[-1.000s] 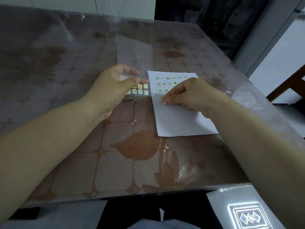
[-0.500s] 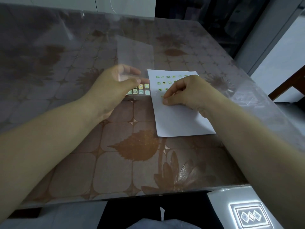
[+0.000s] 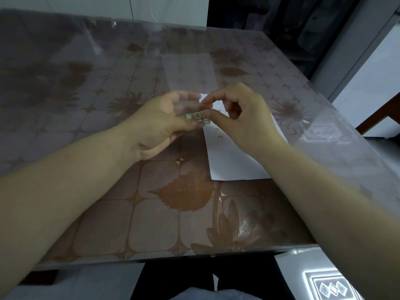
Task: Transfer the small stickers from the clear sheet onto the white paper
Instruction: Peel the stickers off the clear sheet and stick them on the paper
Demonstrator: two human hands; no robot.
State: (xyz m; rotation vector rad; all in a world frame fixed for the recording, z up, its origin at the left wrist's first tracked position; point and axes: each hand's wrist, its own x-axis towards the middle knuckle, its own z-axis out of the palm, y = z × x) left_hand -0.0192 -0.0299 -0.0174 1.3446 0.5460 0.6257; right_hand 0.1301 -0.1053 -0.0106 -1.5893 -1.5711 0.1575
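change: the right hand had left the white paper and come across to the clear sheet at its 9 o'clock.
left hand: gripped the clear sheet's lower edge, holding it off the bench.
stickers: a few sat on the sheet beside the left thumb.
right hand: thumb and forefinger curled at the sheet's right edge; blur hid whether they had caught a sticker.
placed stickers: on the paper, at 5 o'clock of the pinch.
step: probably peeling off the next sticker.
next: a clean lift, then pressing it down beside the placed ones.
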